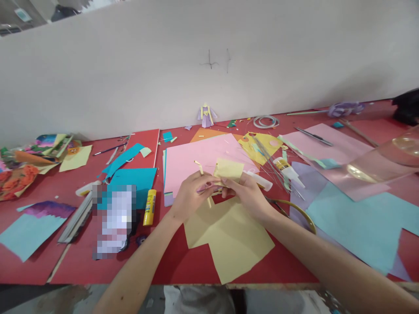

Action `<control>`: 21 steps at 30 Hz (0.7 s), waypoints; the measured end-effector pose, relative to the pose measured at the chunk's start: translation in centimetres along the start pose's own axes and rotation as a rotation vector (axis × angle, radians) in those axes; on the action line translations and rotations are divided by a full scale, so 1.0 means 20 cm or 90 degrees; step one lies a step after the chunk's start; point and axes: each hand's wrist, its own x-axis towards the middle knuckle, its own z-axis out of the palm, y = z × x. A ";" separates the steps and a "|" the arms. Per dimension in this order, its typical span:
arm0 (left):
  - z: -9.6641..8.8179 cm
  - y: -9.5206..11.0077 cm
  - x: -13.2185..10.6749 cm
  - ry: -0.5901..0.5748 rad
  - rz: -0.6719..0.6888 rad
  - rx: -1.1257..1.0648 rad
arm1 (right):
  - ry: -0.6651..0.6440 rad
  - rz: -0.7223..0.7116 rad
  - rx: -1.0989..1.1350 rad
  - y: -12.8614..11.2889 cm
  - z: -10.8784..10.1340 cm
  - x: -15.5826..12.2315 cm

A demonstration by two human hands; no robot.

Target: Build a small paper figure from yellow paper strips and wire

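Observation:
Both hands meet over the middle of the red table (183, 261). My left hand (188, 196) is closed, pinching a thin pale yellow paper strip (198, 165) and a small pink-purple piece. My right hand (247, 192) is closed on a small pale yellow paper piece (229, 169) that stands up above the fingers. Under the hands lies a large cut yellow sheet (229, 240). A pink sheet (196, 159) lies just behind them.
A yellow glue stick (149, 207) and teal paper (131, 179) lie to the left. A glue bottle (283, 168), thin wires and light blue paper (360, 222) lie to the right. A small paper doll (206, 115) stands against the wall. A clear cylinder (386, 161) lies far right.

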 end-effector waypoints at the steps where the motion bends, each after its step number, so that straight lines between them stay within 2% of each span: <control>1: 0.00 0.00 0.00 -0.004 -0.003 -0.003 | -0.008 0.008 0.003 0.00 0.00 0.00; 12: 0.00 -0.02 0.00 0.025 0.021 -0.008 | -0.015 0.007 -0.002 0.00 0.02 -0.01; 21: 0.03 -0.03 -0.01 0.061 0.023 -0.049 | -0.001 0.005 0.016 -0.01 0.02 -0.01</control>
